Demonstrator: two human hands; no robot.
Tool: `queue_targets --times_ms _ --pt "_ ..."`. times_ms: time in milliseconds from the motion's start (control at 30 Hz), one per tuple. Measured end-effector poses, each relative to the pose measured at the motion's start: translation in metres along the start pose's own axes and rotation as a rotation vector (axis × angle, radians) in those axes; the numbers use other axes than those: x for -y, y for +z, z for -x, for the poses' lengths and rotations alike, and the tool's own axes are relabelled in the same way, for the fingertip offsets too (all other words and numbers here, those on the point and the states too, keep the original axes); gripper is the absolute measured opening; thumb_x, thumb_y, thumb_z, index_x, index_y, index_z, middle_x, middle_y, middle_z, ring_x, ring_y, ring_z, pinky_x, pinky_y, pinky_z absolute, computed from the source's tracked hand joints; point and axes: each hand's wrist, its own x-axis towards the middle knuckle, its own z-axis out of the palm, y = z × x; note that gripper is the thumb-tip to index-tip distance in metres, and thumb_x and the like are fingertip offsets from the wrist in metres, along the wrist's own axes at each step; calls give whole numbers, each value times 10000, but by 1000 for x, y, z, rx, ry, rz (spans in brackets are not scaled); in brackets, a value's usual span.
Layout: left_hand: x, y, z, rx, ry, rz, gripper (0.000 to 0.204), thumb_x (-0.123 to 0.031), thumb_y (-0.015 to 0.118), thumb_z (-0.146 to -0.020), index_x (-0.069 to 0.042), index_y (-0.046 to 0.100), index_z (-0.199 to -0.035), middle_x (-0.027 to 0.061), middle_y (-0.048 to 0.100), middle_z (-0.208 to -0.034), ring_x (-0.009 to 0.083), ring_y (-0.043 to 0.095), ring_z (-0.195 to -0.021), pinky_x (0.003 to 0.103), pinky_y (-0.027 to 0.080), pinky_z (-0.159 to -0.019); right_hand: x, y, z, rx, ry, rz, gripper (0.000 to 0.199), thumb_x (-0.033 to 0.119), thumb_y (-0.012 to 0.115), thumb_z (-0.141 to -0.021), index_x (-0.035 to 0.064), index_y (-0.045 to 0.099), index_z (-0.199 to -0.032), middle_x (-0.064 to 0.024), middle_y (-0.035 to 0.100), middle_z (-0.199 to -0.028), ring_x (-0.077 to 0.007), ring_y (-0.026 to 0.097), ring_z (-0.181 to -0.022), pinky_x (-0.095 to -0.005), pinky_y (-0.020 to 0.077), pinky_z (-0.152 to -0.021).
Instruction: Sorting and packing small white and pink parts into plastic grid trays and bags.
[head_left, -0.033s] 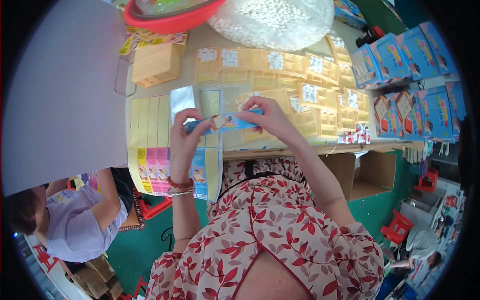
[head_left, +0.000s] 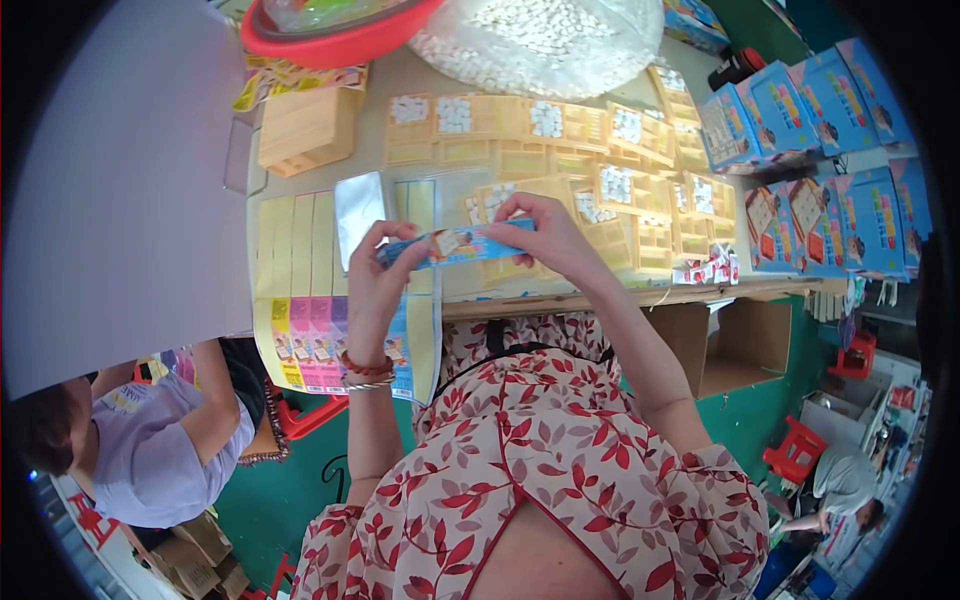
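A narrow blue printed label strip (head_left: 462, 247) is stretched level between my two hands, above the table's front part. At its left end, my left hand (head_left: 378, 275) pinches it between thumb and fingers. My right hand (head_left: 540, 240) grips the other end the same way. Under and beside my left hand lies a label sheet (head_left: 283, 240) with pale yellow strips; its colourful printed lower end hangs over the table edge. A shiny silver-white flat block (head_left: 360, 205) rests on this sheet, just beyond my left fingers.
Wooden trays (head_left: 560, 125) with white pieces cover the table's middle and right. Behind them sit a clear bag (head_left: 540, 45) of white pieces and a red basin (head_left: 330, 50). A wooden box stack (head_left: 308, 130) stands left; blue boxes (head_left: 790, 110) line the right. A co-worker (head_left: 165, 430) sits left.
Both hands have shifted slightly to the right with the label strip still held between them. The view has moved a little.
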Motion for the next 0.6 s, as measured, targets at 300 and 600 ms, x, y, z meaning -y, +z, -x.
queue_targets --times_ms 300,600 --pt "-25 68 11 156 -158 285 381 -68 702 -757 -13 550 -1101 53 641 -771 70 585 -717 181 440 -610 3 -59 41 -188 26 223 226 252 701 -783 78 567 -837 12 571 -657 -35 503 -510 -177 392 -436" --pt "-5 8 25 211 -275 166 166 -84 703 -756 -15 590 -855 28 641 -757 71 597 -710 184 455 -637 -20 -3 43 -44 -4 -46 251 178 676 -799 81 513 -963 -6 559 -652 -43 517 -517 -177 386 -428"
